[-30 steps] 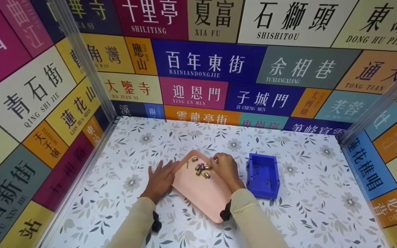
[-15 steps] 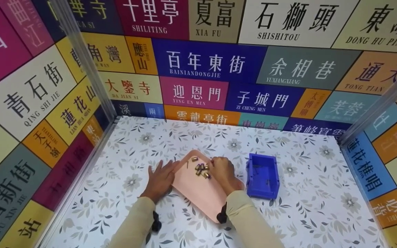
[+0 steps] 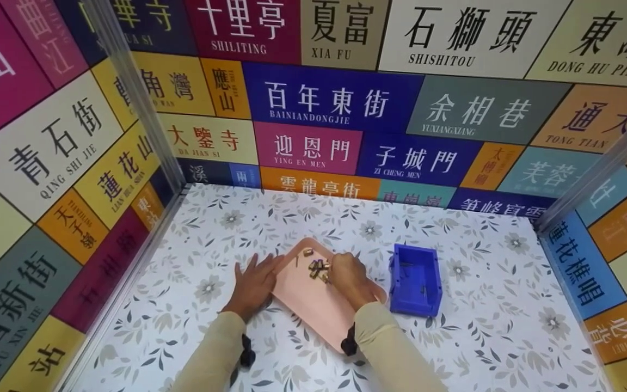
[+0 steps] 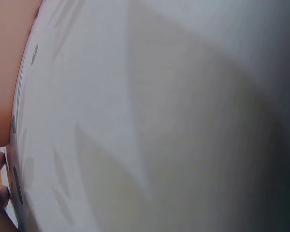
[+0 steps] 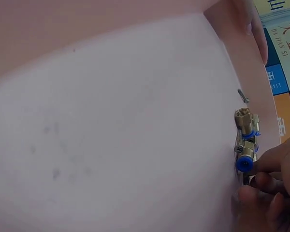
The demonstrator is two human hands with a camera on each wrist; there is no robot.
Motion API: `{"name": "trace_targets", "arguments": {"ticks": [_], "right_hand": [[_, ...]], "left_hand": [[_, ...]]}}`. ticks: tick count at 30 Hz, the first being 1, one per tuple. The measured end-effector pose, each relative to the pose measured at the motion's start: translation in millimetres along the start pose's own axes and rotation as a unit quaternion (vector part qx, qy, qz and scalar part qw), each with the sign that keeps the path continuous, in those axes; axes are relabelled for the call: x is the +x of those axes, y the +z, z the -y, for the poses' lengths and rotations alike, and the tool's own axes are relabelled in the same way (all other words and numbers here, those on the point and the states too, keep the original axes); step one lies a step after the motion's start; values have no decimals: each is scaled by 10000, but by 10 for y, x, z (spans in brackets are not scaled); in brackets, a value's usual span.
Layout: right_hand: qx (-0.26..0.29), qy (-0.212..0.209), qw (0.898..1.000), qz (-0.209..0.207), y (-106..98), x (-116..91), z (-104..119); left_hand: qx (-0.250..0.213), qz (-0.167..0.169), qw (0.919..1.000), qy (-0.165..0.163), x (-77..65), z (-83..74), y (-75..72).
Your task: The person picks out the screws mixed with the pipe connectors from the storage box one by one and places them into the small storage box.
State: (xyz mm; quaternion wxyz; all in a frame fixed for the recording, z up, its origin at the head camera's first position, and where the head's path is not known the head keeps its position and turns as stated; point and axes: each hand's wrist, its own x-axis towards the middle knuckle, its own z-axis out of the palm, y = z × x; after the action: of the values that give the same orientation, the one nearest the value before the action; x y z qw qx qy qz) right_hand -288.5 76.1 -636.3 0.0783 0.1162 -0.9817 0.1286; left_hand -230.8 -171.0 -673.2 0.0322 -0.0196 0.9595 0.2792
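Head view: the left hand rests straight-fingered at the pink tray; the right hand curls at brass fittings inside, any pinch unclear. Screws lie there too; thin pieces sit in the blue bin alongside: seemingly partway.

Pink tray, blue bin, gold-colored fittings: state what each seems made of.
Pink tray: probably plastic, matte, given its even color and smooth raised rim; another material is possible.
Blue bin: likely molded plastic, judging by its uniform color and squared walls.
Gold-colored fittings: apparently brass or brass-coated metal, from their golden shine and threading; their blue collars look like plastic.
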Motion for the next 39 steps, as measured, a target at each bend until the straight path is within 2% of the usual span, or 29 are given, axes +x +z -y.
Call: {"name": "trace_targets", "arguments": {"ticks": [8, 14, 18, 22, 24, 39], "right_hand": [[-53, 269, 9979, 578, -35, 14, 15], [-9, 152, 9964, 835, -57, 20, 1], [552, 39, 9937, 970, -55, 3, -31], [1293, 38, 9853, 1114, -37, -15, -70], [1496, 60, 9818, 1171, -32, -18, -85], [1744, -81, 9791, 1044, 30, 10, -97]], "left_hand": [[-30, 97, 9999, -35, -6, 1, 6], [-194, 132, 9996, -136, 4, 4, 10], [-236, 116, 9996, -133, -1, 13, 13], [-215, 83, 9997, -47, -9, 13, 7], [-236, 86, 9997, -71, -9, 6, 4], [-167, 162, 9994, -262, 9, -30, 15]]}}
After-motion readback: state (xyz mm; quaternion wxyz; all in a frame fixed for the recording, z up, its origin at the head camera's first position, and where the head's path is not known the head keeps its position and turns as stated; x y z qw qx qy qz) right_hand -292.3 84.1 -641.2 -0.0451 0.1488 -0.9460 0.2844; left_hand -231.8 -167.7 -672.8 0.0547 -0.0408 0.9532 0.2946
